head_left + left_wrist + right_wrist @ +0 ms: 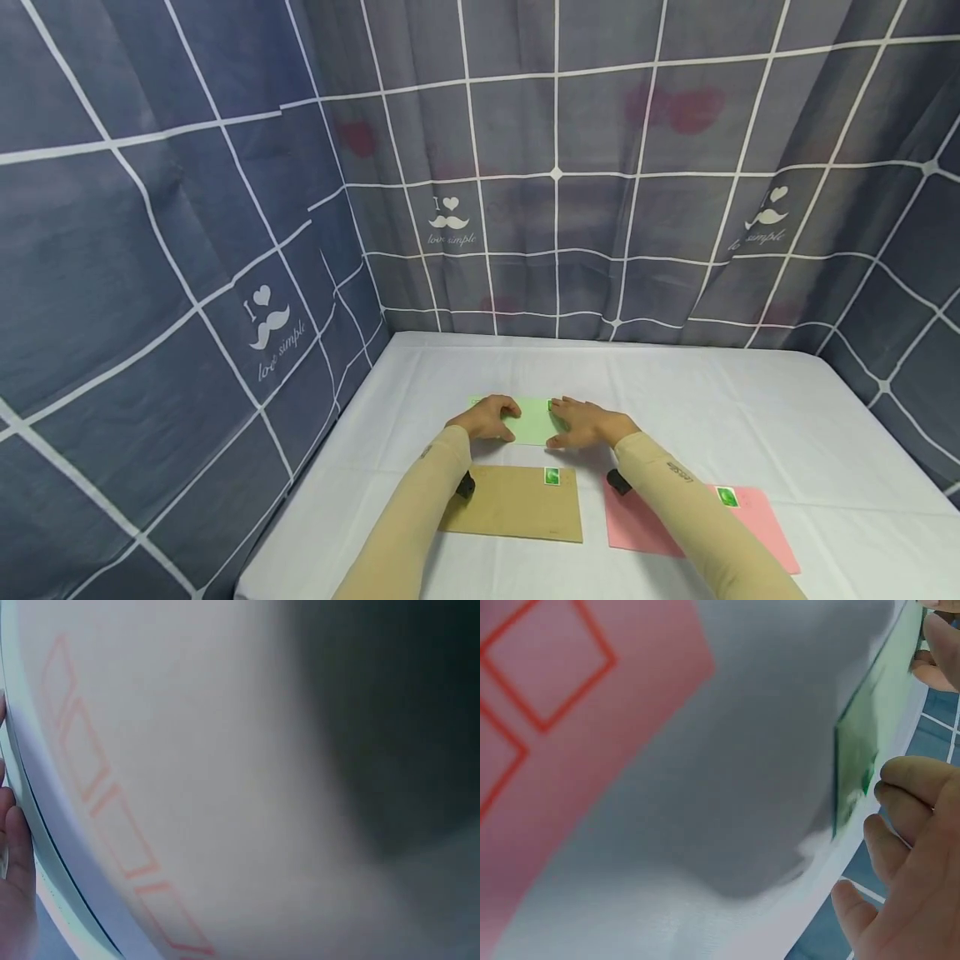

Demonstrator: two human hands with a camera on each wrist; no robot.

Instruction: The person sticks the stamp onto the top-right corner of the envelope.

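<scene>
A light green envelope [534,422] with a green stamp lies flat on the white table, between both hands. My left hand [489,417] covers its left end, thumb and index finger apart. Over the right end, beside the stamp, is my right hand [588,422], its fingers spread and loosely bent. In the right wrist view the right hand [919,847] stands next to the green envelope [859,742], with no grip seen. The left wrist view catches only part of the left hand [19,877] at its edge.
Nearer me, a brown envelope [517,504] with a green stamp lies below the left forearm. A pink envelope [761,521], also stamped, lies partly under the right forearm. Dark grid-patterned curtains [517,208] stand behind and beside the white-covered table [675,392].
</scene>
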